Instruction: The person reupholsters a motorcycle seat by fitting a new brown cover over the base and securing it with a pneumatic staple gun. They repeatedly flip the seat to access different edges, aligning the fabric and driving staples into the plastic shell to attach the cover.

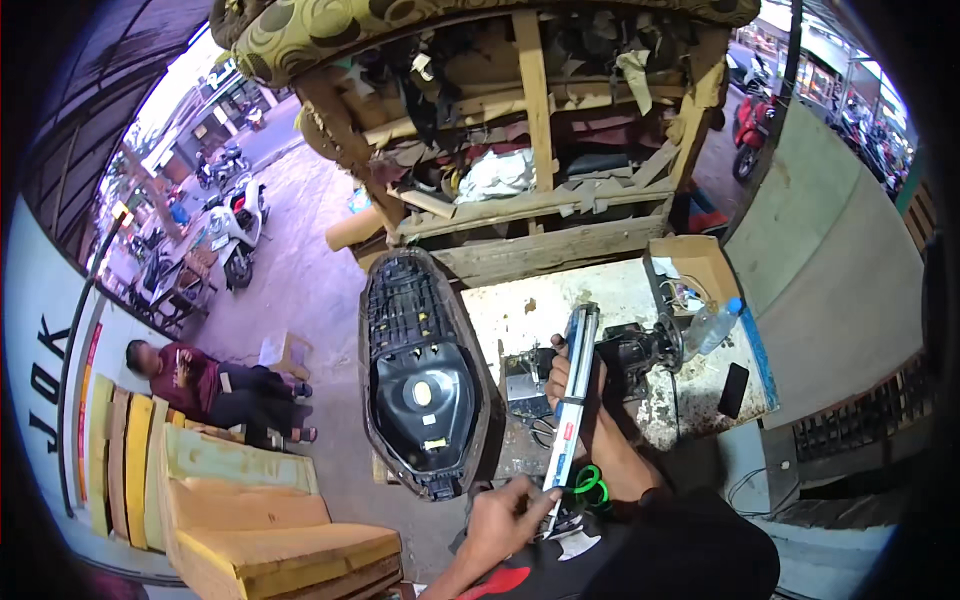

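A long silver staple gun (567, 435), as far as its shape shows, slants across the front of the workbench. My right hand (570, 378) is closed around its upper part. At its lower end my left hand (503, 522) has thumb and fingers pinched together; anything small between them is hidden. A green coiled hose (590, 484) loops beside the tool near my right forearm. To the left, a motorcycle seat (425, 385) lies upside down, its black plastic base facing up. Scissors (542, 433) lie on the bench close to the tool.
A dark machine (640, 350), a clear bottle (715, 325), a phone (734, 390) and a cardboard box (715, 262) occupy the worn white bench (520, 300). Behind rises a stripped sofa frame (540, 240). A foam-covered chair (270, 520) stands front left; a person (215, 390) sits beyond it.
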{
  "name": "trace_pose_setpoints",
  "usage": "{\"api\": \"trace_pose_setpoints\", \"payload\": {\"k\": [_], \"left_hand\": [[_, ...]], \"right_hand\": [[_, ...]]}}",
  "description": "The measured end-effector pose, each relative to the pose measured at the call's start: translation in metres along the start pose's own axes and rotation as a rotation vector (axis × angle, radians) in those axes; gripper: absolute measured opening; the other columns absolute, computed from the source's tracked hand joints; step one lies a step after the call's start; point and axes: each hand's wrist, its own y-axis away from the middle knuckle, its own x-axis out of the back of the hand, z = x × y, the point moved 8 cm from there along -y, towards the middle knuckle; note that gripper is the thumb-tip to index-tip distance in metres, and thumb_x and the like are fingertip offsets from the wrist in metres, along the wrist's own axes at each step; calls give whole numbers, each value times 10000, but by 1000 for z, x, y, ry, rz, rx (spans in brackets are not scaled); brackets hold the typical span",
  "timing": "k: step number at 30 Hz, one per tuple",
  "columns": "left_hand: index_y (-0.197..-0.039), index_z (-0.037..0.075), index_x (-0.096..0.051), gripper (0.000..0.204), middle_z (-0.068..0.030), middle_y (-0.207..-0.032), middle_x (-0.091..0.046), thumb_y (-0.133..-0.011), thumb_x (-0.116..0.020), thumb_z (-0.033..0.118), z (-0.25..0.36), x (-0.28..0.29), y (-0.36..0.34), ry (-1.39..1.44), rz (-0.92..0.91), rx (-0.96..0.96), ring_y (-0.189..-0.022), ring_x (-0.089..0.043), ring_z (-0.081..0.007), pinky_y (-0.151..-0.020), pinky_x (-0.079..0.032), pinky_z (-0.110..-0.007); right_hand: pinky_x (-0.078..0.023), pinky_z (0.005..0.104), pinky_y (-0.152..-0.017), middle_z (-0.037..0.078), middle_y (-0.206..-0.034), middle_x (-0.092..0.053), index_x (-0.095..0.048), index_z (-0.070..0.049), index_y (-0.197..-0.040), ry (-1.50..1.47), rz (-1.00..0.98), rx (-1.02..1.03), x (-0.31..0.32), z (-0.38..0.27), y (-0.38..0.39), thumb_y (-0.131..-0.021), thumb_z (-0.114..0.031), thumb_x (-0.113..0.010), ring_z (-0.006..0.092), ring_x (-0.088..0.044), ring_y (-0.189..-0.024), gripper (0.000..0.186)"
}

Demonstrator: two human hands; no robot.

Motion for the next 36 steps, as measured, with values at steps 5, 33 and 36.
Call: {"api": "trace_pose_setpoints", "payload": {"k": [5, 33, 36], "left_hand": [[-903, 16, -705, 279, -100, -696, -664, -941, -772, 285, -71, 46, 28, -16, 144, 300, -629, -597, -180, -604, -476, -378], [-1015, 74, -775, 300, -195, -1008, -767, -888, -660, 321, -1016, -119, 613, 334, 1384, 1654, -971, -741, -359, -876, -581, -469], [-1029, 86, -781, 337, -145, -1000, -773, -836, -749, 361, -1043, -139, 668, 437, 1524, 1867, -985, -741, -329, -894, -584, -462]], "right_hand": [[-394, 324, -475, -4, -634, -508, -619, -90, -800, 747, 826, 38, 59, 13, 20, -814, -239, -574, 147, -476, -510, 157], [-484, 465, -930, 249, -1218, -652, -601, 67, -1265, 3021, -645, -543, 188, 488, -64, -925, -270, -702, 370, -624, -1082, 489], [-486, 459, -907, 240, -1183, -650, -605, 59, -1233, 3007, -860, -565, 243, 569, -47, -921, -264, -696, 361, -622, -1050, 459]]}}
